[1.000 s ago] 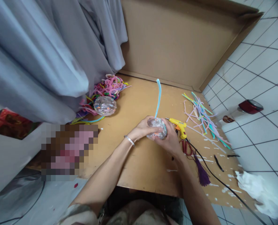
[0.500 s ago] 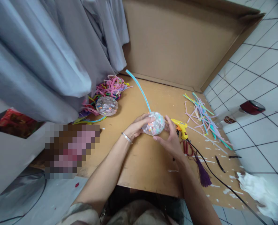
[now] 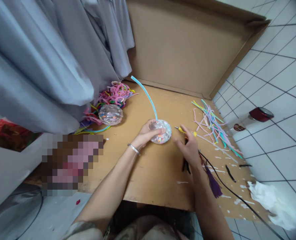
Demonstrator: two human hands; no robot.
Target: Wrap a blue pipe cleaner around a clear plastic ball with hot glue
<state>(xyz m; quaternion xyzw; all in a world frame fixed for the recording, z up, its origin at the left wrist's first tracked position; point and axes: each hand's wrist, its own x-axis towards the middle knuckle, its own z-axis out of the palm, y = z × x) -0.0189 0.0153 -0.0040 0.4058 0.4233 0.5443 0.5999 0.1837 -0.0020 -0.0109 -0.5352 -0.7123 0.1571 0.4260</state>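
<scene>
A clear, textured plastic ball [image 3: 164, 137] with small coloured bits inside is gripped by my left hand [image 3: 148, 132], thumb across its front. From the ball's top rises a curved blue fuzzy stem, a pipe cleaner [image 3: 149, 96]. To the right of the ball, my right hand [image 3: 189, 148] is wrapped over a yellow hot glue gun [image 3: 180, 129]. Its nozzle points left toward the ball without touching it. My palm hides most of the gun's handle, and the fingers are slightly blurred.
A second clear ball [image 3: 111, 115] sits beside a tangled pile of coloured pipe cleaners [image 3: 116, 93]. More pipe cleaners [image 3: 211, 123] lie at right. A black cord [image 3: 234, 191], purple tassel [image 3: 214, 183], white tissue [image 3: 267, 200] and red-lidded jar [image 3: 261, 114] are also there.
My right hand has left the ball and moved right onto the glue gun. My left hand keeps hold of the ball, and the view has shifted slightly.
</scene>
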